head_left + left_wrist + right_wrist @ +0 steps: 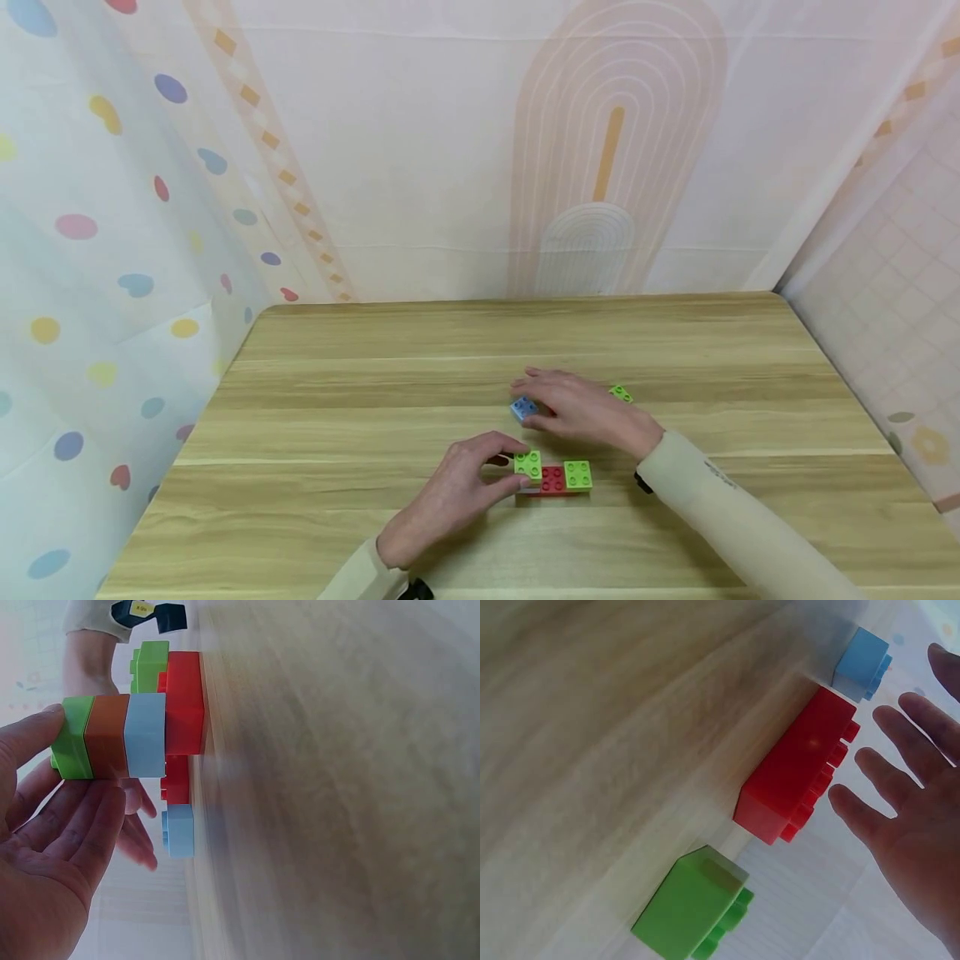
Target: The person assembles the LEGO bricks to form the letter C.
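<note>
My left hand (450,492) pinches the green toy brick (528,463) on top of a small tower. Below that green brick, the left wrist view shows an orange-brown brick (107,736), then a light blue brick (146,735). This tower stands at the left end of a long red brick (552,480), whose right end bears another green brick (577,475). Farther back, my right hand (573,408) hovers with fingers extended, apart from the bricks. Near it lie a loose blue brick (523,407), a red brick (799,765) and a green brick (694,907).
The wooden tabletop (337,400) reaches back to a patterned cloth (420,167). More cloth, with coloured spots (77,226), hangs on the left side. Each wrist wears a black strap, the right one (642,482) partly visible under the sleeve.
</note>
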Action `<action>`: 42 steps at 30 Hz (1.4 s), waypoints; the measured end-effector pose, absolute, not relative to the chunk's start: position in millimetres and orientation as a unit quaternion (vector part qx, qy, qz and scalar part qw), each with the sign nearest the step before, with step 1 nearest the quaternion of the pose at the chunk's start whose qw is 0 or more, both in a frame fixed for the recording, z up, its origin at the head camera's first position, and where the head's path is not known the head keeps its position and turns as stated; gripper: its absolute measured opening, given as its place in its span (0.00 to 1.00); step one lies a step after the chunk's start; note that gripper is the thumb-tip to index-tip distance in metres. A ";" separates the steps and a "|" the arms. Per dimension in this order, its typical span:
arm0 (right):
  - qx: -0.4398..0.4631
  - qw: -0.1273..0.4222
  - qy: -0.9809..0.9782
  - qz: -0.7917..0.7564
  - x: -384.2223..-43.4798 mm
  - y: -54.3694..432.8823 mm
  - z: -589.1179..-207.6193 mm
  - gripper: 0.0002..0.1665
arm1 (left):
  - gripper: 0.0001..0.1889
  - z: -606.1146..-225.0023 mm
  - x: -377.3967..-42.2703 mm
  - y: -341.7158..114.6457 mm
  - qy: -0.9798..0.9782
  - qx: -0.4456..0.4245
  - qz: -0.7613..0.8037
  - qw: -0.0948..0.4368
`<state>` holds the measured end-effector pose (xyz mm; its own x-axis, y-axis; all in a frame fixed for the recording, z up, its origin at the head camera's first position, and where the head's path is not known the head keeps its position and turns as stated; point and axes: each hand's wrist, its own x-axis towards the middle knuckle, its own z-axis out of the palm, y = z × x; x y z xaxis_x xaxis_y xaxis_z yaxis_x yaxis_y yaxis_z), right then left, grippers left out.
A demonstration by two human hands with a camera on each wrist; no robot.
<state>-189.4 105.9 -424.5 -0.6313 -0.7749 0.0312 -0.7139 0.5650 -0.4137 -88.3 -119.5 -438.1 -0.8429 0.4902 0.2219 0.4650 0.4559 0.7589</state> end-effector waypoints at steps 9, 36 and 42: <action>-0.424 0.092 0.881 -0.191 -191.8 103.3 -428.5 0.27 | 0.15 -438.3 -88.1 -118.1 0.847 0.289 0.446 0.011; -0.406 0.050 0.883 -0.232 -178.6 113.9 -418.9 0.20 | 0.15 -437.8 -87.4 -118.4 0.853 0.274 0.444 0.017; -0.405 0.030 0.881 -0.241 -172.5 118.6 -415.9 0.22 | 0.15 -438.2 -87.2 -118.8 0.850 0.276 0.448 0.015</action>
<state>-172.5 118.6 -415.9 -0.6704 -0.7281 0.1432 -0.6994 0.5555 -0.4497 -87.2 -118.8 -438.2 -0.8472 0.4829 0.2214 0.4554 0.4458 0.7706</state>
